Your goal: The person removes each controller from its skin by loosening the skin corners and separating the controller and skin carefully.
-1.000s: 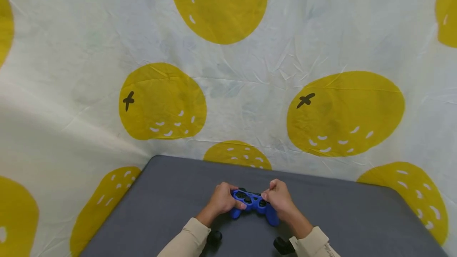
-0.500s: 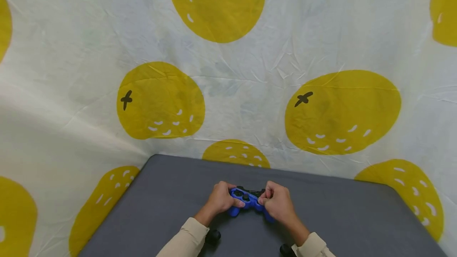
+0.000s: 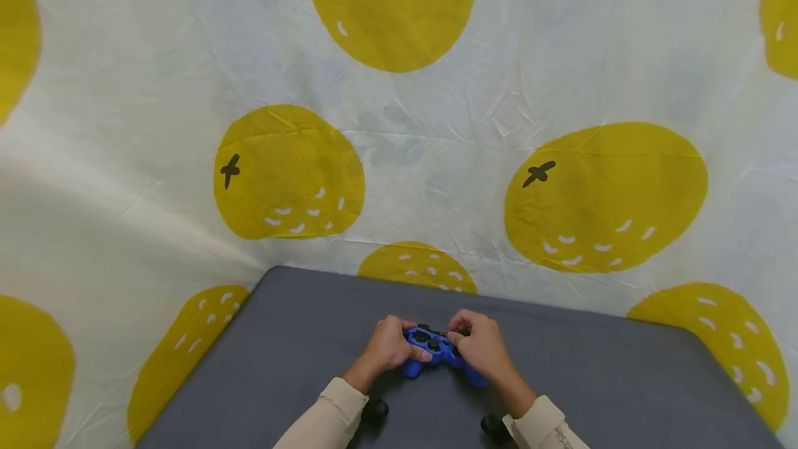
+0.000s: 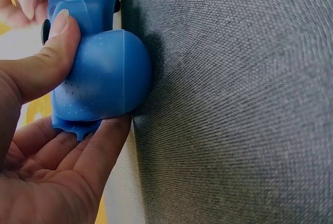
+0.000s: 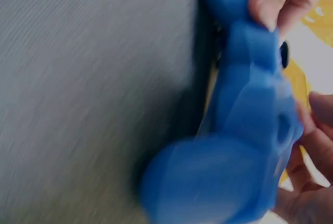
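Observation:
A game controller [image 3: 420, 337] with black buttons and sticks sits in a blue silicone cover [image 4: 101, 75], low over the grey table. My left hand [image 3: 389, 345] grips its left side, thumb on the face and fingers curled beneath. In the left wrist view a loose blue flap hangs by those fingers. My right hand [image 3: 480, 345] is at the upper right edge, thumb and index finger pinching there at the cover's rim. It hides part of the controller's right side in the head view. In the blurred right wrist view, the right grip of the cover fills the foreground.
The grey table [image 3: 324, 310] extends around both hands. A white cloth [image 3: 430, 179] printed with yellow fruits hangs behind and to the left. Black rounded objects [image 3: 376, 410] show beside both beige sleeves [image 3: 327, 418].
My right hand has shifted along the controller's right side to its upper edge, nearer the middle. The controller has tilted slightly, then back. My left hand keeps its grip.

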Available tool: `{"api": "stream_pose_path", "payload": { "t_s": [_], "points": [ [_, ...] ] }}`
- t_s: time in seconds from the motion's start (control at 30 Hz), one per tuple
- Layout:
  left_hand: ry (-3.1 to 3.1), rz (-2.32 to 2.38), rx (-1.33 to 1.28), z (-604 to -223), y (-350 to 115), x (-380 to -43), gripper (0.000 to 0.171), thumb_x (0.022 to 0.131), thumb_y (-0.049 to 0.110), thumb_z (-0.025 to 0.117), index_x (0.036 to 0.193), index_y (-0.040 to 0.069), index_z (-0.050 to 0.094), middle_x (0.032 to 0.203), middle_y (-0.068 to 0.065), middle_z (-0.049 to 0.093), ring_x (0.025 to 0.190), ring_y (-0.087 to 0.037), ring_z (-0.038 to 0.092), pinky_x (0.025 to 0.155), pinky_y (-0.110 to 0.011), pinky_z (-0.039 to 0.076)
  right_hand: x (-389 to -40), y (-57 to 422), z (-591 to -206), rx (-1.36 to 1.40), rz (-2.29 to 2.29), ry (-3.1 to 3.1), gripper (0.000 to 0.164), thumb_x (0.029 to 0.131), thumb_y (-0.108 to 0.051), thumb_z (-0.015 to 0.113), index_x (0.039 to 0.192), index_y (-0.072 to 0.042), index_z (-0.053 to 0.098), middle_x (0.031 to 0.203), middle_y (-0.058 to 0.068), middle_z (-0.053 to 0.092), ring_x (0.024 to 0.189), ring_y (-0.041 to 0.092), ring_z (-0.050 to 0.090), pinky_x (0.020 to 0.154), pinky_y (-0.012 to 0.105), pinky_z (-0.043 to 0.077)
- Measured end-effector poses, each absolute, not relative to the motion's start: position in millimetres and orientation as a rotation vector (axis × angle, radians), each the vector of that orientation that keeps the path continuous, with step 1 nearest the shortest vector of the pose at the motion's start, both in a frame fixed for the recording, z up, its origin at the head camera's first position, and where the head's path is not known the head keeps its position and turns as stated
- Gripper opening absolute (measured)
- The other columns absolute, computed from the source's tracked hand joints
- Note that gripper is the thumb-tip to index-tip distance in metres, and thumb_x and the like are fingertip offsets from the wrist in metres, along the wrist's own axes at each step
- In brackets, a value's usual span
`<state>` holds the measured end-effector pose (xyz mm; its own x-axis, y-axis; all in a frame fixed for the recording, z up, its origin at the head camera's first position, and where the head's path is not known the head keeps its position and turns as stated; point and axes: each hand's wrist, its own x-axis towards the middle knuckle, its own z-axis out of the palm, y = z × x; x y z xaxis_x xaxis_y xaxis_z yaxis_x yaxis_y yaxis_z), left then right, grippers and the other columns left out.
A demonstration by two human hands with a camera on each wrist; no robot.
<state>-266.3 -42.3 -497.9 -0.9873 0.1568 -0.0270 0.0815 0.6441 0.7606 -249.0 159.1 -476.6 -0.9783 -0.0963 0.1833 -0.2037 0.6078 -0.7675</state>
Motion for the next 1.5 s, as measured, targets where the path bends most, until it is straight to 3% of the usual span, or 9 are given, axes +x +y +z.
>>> {"api": "stream_pose_path", "payload": {
  "t_s": [0.27,0.5,0.63,0.77,0.87,1.0,1.13,1.23,1.5],
  "points": [
    [2.765,1.289,0.22,-502.1,-39.9,-264.2,0.063,0.067,0.029,0.1,0.12,0.001,0.078,0.11,-0.015,0.079,0.099,-0.029,0.073,0.089,-0.043,0.061,-250.1,138.8,-472.7,0.137,1.244,-2.8,0.011,0.083,0.003,0.071,0.091,-0.005,0.068,0.077,0.002,0.067,0.069,0.015,0.057,0.064,0.032,0.047],
    [2.764,1.297,0.22,-500.7,-35.2,-263.6,0.063,0.067,0.028,0.101,0.119,0.001,0.078,0.112,-0.016,0.079,0.102,-0.031,0.073,0.091,-0.045,0.061,-249.3,133.8,-469.7,-0.033,1.847,-2.581,0.028,0.075,0.018,0.05,0.089,-0.003,0.037,0.071,0.0,0.033,0.065,0.019,0.036,0.063,0.03,0.031],
    [2.781,1.319,0.204,-499.8,-32.6,-263.1,0.061,0.066,0.026,0.101,0.116,0.0,0.078,0.107,-0.017,0.079,0.095,-0.028,0.073,0.086,-0.043,0.062,-243.9,133.1,-473.9,0.022,1.999,-2.467,0.03,0.072,0.025,0.045,0.082,-0.001,0.036,0.064,0.003,0.041,0.061,0.017,0.043,0.061,0.026,0.037],
    [2.815,1.359,0.168,-501.3,-32.0,-261.7,0.06,0.063,0.024,0.102,0.113,0.0,0.079,0.105,-0.016,0.079,0.09,-0.025,0.072,0.08,-0.038,0.062,-235.6,132.4,-479.1,0.15,1.832,-2.519,0.029,0.071,0.025,0.057,0.074,0.001,0.041,0.065,0.007,0.061,0.063,0.013,0.056,0.062,0.023,0.043],
    [2.866,1.385,0.144,-502.5,-32.6,-260.4,0.057,0.061,0.022,0.103,0.11,0.001,0.081,0.103,-0.017,0.078,0.091,-0.029,0.071,0.078,-0.038,0.062,-232.1,132.8,-482.5,0.314,1.585,-2.537,0.034,0.069,0.024,0.065,0.068,-0.002,0.043,0.064,0.003,0.066,0.068,0.009,0.063,0.092,0.037,0.058],
    [2.946,1.363,0.164,-501.9,-33.4,-260.0,0.055,0.061,0.026,0.103,0.105,0.002,0.082,0.101,-0.016,0.079,0.091,-0.033,0.072,0.079,-0.04,0.062,-233.5,134.1,-486.8,0.452,1.205,-2.487,0.041,0.067,0.022,0.068,0.062,-0.009,0.043,0.058,-0.004,0.061,0.068,0.008,0.065,0.121,0.065,0.034],
    [2.969,1.306,0.204,-501.6,-34.5,-259.4,0.057,0.063,0.033,0.102,0.106,0.002,0.081,0.101,-0.016,0.08,0.091,-0.032,0.074,0.08,-0.04,0.062,-235.8,140.1,-491.1,0.406,1.107,-2.497,0.044,0.068,0.017,0.077,0.063,-0.014,0.046,0.065,-0.006,0.07,0.068,0.01,0.069,0.099,0.051,0.058],
    [2.953,1.276,0.224,-502.1,-35.3,-258.1,0.058,0.065,0.033,0.101,0.109,0.001,0.08,0.104,-0.017,0.079,0.094,-0.032,0.074,0.083,-0.042,0.062,-233.3,152.8,-489.9,0.351,1.151,-2.559,0.033,0.071,0.011,0.085,0.073,-0.013,0.063,0.081,-0.003,0.077,0.082,0.016,0.073,0.081,0.04,0.059],
    [2.828,1.383,0.29,-503.0,-40.2,-247.9,0.067,0.067,0.016,0.099,0.126,0.0,0.073,0.127,-0.021,0.073,0.124,-0.043,0.066,0.102,-0.057,0.055,-221.3,201.0,-478.9,0.313,1.024,-2.859,0.055,0.062,-0.003,0.098,0.111,-0.009,0.073,0.115,0.005,0.072,0.11,0.029,0.069,0.094,0.049,0.058]
  ]
}}
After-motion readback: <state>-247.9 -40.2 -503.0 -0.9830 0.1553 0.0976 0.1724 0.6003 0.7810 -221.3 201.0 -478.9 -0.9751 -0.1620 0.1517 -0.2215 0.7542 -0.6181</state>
